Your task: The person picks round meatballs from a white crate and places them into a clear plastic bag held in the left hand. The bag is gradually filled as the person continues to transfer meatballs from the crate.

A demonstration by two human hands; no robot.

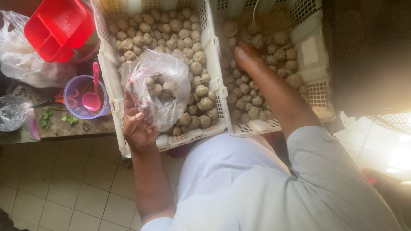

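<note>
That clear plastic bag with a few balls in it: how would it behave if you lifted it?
The clear plastic bag looks thin and crumpled, so it would probably flop and sag. The left hand grips its edge. With only a few balls inside, it is likely light, and they would probably roll to the bottom.

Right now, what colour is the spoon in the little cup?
Pink. The spoon stands in a purple cup, seen best in the head view.

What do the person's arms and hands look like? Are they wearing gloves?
No gloves. Both hands, the left hand and the right hand, are bare, and the forearms are bare too. Short, pale bluish-white sleeves cover the upper arms. The left hand's nails look long and light-coloured. No rings, watch or bracelets show.
</note>
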